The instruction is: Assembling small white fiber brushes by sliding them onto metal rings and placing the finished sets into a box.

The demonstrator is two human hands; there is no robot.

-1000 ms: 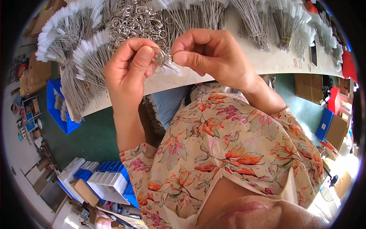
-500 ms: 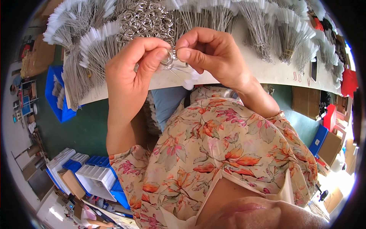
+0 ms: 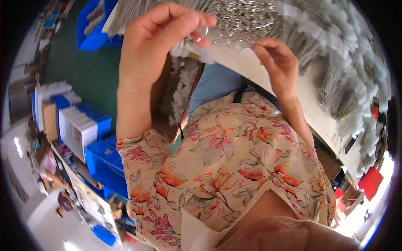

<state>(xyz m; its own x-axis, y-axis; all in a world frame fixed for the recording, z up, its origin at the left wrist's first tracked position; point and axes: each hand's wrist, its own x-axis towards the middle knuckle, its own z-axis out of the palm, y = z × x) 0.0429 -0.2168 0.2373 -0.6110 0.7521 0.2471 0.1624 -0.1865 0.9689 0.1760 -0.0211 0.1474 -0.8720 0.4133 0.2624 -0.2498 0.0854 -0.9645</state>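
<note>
In my left hand (image 3: pixel 161 39), raised over the table's near edge, a shiny metal split ring (image 3: pixel 206 31) is pinched between the fingers. Below those fingers hang small wire brushes with white bristle tips (image 3: pixel 180 51), partly hidden and blurred. My right hand (image 3: pixel 278 67) is apart from the left, beside the near edge of a heap of metal rings (image 3: pixel 245 19). Its thumb and forefinger are brought together, and whatever is between them is too small or blurred to make out.
Bundles of wire brushes (image 3: pixel 335 46) cover the pale table (image 3: pixel 310 104) on the right. A carton (image 3: pixel 182 88) of white-tipped brushes stands under the edge by my blue-clad leg (image 3: pixel 217 83). Blue bins (image 3: pixel 94 25) are on the left; people (image 3: pixel 65 203) work farther off.
My hands have come apart: the left keeps the ring and brushes, while the right has moved away to the ring heap. The whole view has turned, shifting the table to the right.
</note>
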